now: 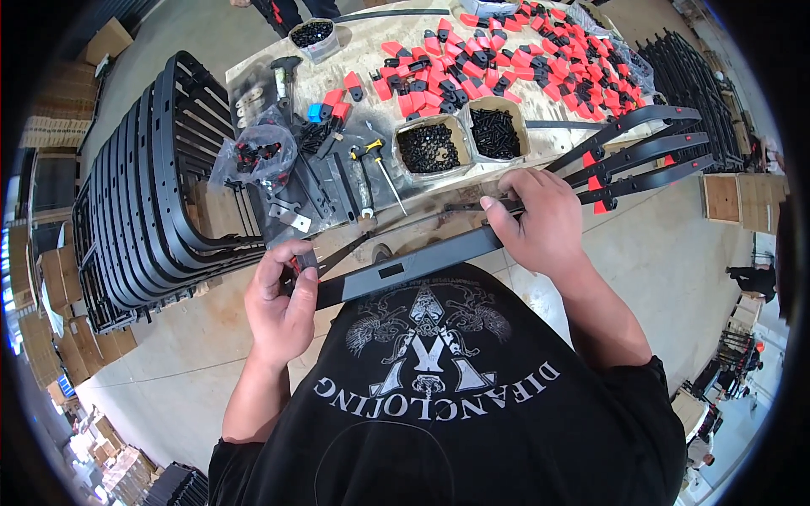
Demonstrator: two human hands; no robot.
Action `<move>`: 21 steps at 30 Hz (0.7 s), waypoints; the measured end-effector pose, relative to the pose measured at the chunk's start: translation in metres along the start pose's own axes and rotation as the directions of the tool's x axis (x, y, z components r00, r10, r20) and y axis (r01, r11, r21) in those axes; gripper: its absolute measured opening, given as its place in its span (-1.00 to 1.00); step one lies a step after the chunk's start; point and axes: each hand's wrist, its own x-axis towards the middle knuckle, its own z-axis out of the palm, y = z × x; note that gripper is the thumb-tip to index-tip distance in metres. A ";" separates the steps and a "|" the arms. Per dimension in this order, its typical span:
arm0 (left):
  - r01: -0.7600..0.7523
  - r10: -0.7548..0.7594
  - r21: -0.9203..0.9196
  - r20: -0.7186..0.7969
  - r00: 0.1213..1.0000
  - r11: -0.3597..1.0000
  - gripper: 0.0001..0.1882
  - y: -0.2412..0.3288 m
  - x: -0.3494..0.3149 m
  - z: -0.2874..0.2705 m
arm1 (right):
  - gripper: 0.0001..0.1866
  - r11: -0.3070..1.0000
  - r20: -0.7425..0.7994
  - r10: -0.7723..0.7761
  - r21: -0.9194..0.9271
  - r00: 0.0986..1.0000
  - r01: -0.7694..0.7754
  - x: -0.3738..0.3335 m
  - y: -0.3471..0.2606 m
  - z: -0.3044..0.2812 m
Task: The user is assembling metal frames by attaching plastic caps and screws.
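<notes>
A long black metal bar (422, 268) with a rectangular slot lies across in front of my body. My right hand (544, 219) is closed over its right part, thumb on the near side. At the bar's left end my left hand (283, 299) pinches a small dark part (307, 260) with some red on it; the fingers hide most of it. Curved black frame arms (650, 156) with red pieces on them stretch to the right beyond my right hand. Whether they join the bar I cannot tell.
A worktable holds a pile of red-and-black plastic parts (464, 63), tubs of black screws (495, 131) and nuts (429, 148), a hammer (285, 80), a screwdriver (390, 179) and a plastic bag (257, 156). Black curved frames (143, 194) stand stacked at left. Another person (291, 13) stands beyond.
</notes>
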 end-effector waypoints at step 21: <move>-0.076 0.082 0.155 -0.035 0.996 0.985 -0.75 -0.003 0.013 0.005 | -0.17 0.983 0.408 -0.107 -0.096 0.907 0.159 0.024 -0.064 0.010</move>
